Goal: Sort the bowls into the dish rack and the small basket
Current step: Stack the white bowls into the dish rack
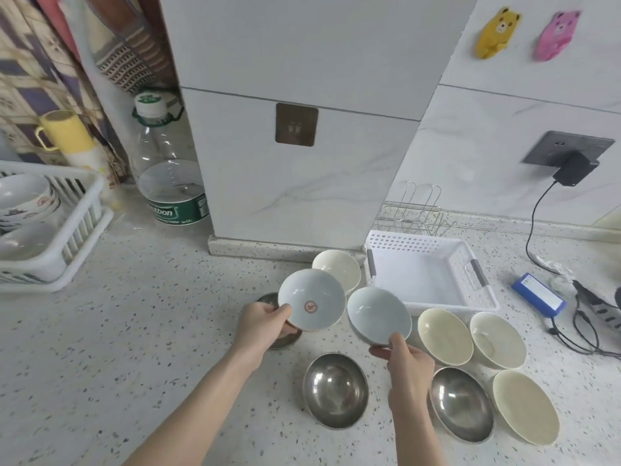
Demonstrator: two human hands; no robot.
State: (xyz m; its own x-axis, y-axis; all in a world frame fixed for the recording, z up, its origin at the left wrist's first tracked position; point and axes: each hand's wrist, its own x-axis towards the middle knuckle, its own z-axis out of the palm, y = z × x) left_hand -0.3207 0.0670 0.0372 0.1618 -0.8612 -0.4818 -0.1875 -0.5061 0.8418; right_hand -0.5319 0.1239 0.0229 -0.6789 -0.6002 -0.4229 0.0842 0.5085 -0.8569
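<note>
**Bowls ringed around 2 raised hands**

On the counter (134,331), the dish rack (84,223) sits at 9 o'clock with bowls stacked in it; a bottle (168,169) stands behind, at 11. The small basket (426,274) lies at 2 o'clock. The left hand (262,326) and right hand (408,363) each hold 1 bowl at centre. 2 bowls lie at 6 o'clock, 3 at 4.

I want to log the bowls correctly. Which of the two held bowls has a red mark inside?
The bowl in the left hand: this pale blue bowl shows a red mark at its bottom; the right hand's bowl is plain inside.
</note>
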